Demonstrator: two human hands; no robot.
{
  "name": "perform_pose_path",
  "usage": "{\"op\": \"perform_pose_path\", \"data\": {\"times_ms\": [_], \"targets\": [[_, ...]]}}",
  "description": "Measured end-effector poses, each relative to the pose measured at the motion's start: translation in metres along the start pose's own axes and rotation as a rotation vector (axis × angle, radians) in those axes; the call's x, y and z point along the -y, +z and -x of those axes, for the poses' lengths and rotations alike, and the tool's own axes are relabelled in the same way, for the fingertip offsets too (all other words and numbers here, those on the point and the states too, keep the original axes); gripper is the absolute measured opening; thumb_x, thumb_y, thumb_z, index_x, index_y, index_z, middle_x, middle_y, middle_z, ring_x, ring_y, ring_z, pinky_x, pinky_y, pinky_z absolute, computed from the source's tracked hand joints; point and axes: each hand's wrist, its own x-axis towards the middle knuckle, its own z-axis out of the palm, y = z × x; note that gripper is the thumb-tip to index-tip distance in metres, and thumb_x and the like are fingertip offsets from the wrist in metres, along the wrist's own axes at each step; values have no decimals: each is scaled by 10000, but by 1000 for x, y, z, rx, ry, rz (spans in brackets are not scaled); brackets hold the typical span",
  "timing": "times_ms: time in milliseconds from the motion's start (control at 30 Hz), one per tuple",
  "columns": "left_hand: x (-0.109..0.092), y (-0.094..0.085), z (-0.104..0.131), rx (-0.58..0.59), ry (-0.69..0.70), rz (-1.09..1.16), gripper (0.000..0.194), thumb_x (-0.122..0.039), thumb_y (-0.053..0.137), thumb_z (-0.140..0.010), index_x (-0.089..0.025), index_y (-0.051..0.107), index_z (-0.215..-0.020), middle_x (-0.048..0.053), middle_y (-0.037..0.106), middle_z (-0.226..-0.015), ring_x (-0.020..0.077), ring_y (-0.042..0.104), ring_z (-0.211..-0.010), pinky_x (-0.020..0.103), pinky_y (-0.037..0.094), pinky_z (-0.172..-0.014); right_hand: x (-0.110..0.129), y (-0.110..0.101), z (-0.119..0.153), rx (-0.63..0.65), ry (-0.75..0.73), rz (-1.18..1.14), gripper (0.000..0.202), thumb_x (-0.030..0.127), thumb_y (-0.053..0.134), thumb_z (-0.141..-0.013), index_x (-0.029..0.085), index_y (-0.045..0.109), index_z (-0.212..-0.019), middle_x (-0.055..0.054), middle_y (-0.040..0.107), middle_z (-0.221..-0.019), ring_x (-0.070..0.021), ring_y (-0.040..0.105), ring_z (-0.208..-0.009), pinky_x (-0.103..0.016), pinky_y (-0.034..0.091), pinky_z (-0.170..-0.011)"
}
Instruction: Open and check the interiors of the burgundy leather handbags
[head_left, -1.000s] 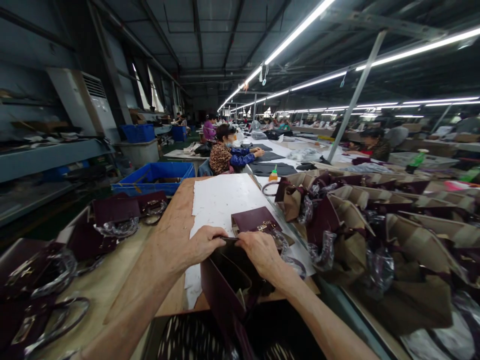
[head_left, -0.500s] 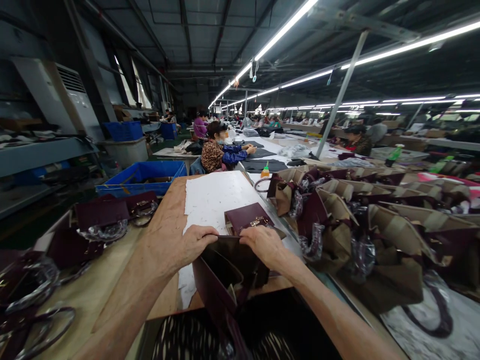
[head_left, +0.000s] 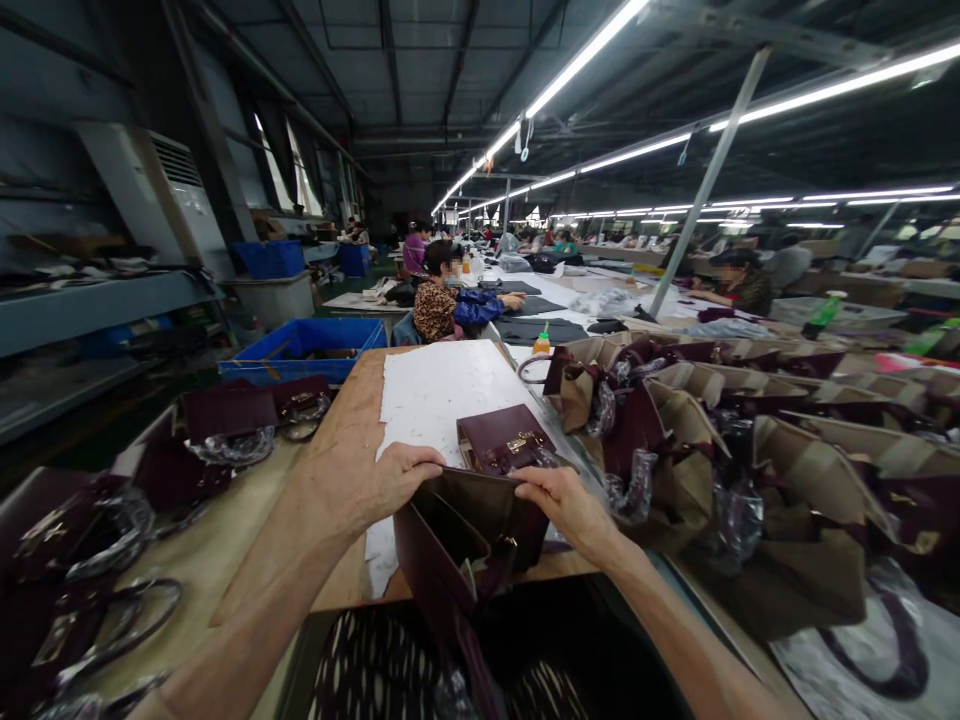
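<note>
A dark maroon handbag (head_left: 431,565) stands tilted in front of me, its mouth gaping and its dark inside showing. My left hand (head_left: 394,485) pinches the far rim at its left corner, thumb on top. At the right end of that same rim, my right hand (head_left: 562,505) grips the edge between thumb and fingers. The bag's lower part reaches down toward my lap. Just beyond the rim, another maroon handbag (head_left: 504,432) with a gold clasp lies on the white sheet (head_left: 435,385).
Many maroon and beige bags (head_left: 682,455) crowd the table on the right. Finished-looking maroon bags (head_left: 229,415) with plastic-wrapped handles lie on the left, near a blue crate (head_left: 300,345). A co-worker (head_left: 442,300) sits ahead by a glue-like bottle (head_left: 541,342).
My right hand has slid right along the rim, so the two hands are farther apart and more of the rim shows. The view has turned slightly left.
</note>
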Motion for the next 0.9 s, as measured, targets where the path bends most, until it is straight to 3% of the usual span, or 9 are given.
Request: {"op": "perform_pose_path", "data": {"times_ms": [167,300,400,467,567,633,767,900], "targets": [[-5,-5,4,18,33,50,246,-225,447,-736,-152,679,-771,-11,647,-674,132,541,-675,209,400,-663,24,-3,1,62,9,139,210,312,481,-803,260,657,-905,-3,681,-813,-179,599,-776,-260,392,-670],[-4,4,-13,68,221,153,231,-199,469,-729,-153,673,-827,-10,661,-738,123,555,-690,201,406,-681,58,1,-18,147,-8,297,278,341,547,-755,220,599,-999,-52,666,-915,-214,596,-840,-273,385,-673],[-2,3,-29,92,303,203,209,-211,486,-736,-148,658,-838,-3,662,-780,130,568,-742,211,414,-724,72,10,-38,204,21,462,235,238,469,-790,145,599,-962,-119,653,-924,-236,590,-864,-291,375,-687],[0,-4,-30,13,278,252,225,-257,470,-773,-143,627,-887,12,659,-825,142,575,-796,234,420,-768,75,15,-47,195,43,524,244,169,409,-802,120,596,-951,-144,642,-946,-239,576,-910,-300,366,-724],[0,-12,-5,-270,125,343,332,-342,422,-820,-129,536,-1048,71,641,-977,172,566,-927,294,419,-849,77,17,-55,186,90,539,267,142,385,-797,127,578,-983,-138,636,-966,-233,562,-950,-293,357,-739],[-2,-4,27,-417,11,310,410,-384,441,-810,-131,493,-1128,106,598,-1090,202,548,-984,349,412,-882,77,15,-61,198,124,532,277,131,383,-785,140,575,-984,-132,632,-982,-236,561,-957,-291,355,-723],[-6,41,91,-459,-178,154,773,-476,573,-698,-119,291,-1324,150,434,-1301,274,399,-1184,432,308,-995,75,13,-78,230,146,513,275,110,393,-740,136,594,-925,-139,632,-985,-243,581,-920,-284,358,-670],[-4,72,110,-410,-306,133,862,-438,593,-668,-94,212,-1361,153,372,-1351,283,344,-1232,408,277,-1019,73,22,-94,280,159,501,296,108,417,-706,117,605,-934,-167,634,-982,-250,603,-876,-278,369,-629]]}}
